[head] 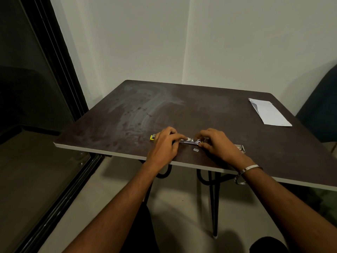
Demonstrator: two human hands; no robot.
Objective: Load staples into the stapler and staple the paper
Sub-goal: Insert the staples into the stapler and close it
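Working near the table's (200, 106) near edge, both hands met over the stapler (189, 140), which lay flat with its long axis running left to right, its yellow end (152, 137) poking out left of the left hand (164, 145). The left hand's fingers were curled narrowly onto the stapler's left part, pinning it; the right hand (215, 145) pinched at its right end, though whether it held staples could not be told. A small staple strip (196, 150) lay just near of the stapler, closest to the right fingertips, so that hand seemed better placed to take it. The paper (269, 114) rested well apart, far right.
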